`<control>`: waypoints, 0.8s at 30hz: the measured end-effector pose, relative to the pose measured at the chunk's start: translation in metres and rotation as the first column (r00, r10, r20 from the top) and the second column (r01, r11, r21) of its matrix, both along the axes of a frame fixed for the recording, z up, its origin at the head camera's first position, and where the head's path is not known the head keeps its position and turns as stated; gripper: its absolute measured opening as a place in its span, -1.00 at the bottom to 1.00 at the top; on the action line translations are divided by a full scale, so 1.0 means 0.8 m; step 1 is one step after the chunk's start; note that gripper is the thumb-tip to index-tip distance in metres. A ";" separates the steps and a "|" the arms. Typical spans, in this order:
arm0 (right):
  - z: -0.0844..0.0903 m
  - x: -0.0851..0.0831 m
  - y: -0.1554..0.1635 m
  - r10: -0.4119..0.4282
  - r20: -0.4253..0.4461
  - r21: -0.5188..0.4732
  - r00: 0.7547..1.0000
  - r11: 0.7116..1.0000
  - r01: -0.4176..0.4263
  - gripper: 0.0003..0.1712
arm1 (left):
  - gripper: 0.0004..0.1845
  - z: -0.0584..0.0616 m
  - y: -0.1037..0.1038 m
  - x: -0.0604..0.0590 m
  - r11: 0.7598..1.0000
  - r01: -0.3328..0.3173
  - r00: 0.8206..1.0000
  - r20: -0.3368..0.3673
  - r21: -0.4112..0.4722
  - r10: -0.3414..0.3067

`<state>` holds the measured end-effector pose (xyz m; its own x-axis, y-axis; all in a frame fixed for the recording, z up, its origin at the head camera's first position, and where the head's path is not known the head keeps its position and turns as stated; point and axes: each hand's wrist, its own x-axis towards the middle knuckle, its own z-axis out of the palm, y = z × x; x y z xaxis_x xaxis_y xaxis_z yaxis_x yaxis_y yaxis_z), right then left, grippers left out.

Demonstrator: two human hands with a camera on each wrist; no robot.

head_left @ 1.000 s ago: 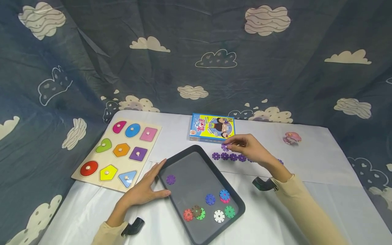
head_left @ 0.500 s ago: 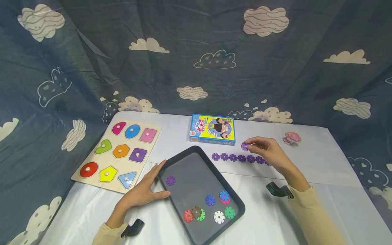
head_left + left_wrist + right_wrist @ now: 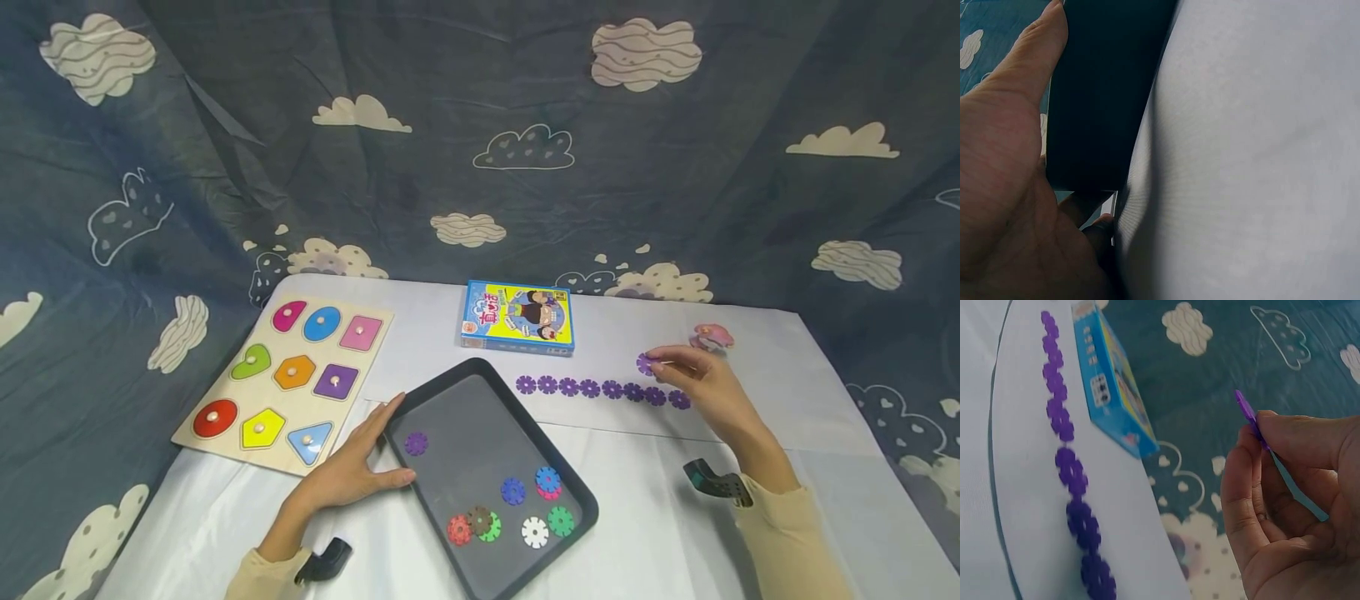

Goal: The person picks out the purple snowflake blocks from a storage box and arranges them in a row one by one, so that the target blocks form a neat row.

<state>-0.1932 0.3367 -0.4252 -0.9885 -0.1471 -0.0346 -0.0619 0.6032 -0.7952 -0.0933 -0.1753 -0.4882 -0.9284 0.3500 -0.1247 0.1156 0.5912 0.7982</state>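
Note:
My right hand point(image 3: 712, 387) pinches a purple notched plastic disc point(image 3: 646, 363) between thumb and fingertips, raised above the table's right part. In the right wrist view the disc point(image 3: 1247, 411) is seen nearly edge-on. Just below runs a row of several purple discs point(image 3: 590, 388) on the white cloth. My left hand point(image 3: 356, 467) rests against the left side of a dark grey tray point(image 3: 480, 364), its fingers straight and thumb spread. The tray's wall point(image 3: 1107, 94) fills the space beside the thumb in the left wrist view. One purple disc point(image 3: 416, 443) lies in the tray's left part.
In the tray's near part lie red, brown, green, blue, pink and white discs point(image 3: 535, 532). A wooden shape-puzzle board point(image 3: 300, 400) lies at the left. A blue-and-yellow box point(image 3: 517, 318) stands behind the row. A pink toy point(image 3: 711, 337) sits beyond my right hand.
My right hand has moved to the right with the purple disc, from near the box to above the row's right end. The left hand and tray stay in place.

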 end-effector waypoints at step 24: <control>-0.052 0.005 0.077 -0.214 0.099 0.103 0.972 0.974 0.204 -0.35 | 0.15 0.002 0.000 0.001 1.000 0.000 1.000 0.003 0.003 0.000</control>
<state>-0.1894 0.3983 -0.4666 -0.9866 0.0708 -0.1473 0.1568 0.6640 -0.7311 -0.0929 -0.1754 -0.4869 -0.9281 0.3503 -0.1263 0.1133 0.5888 0.8003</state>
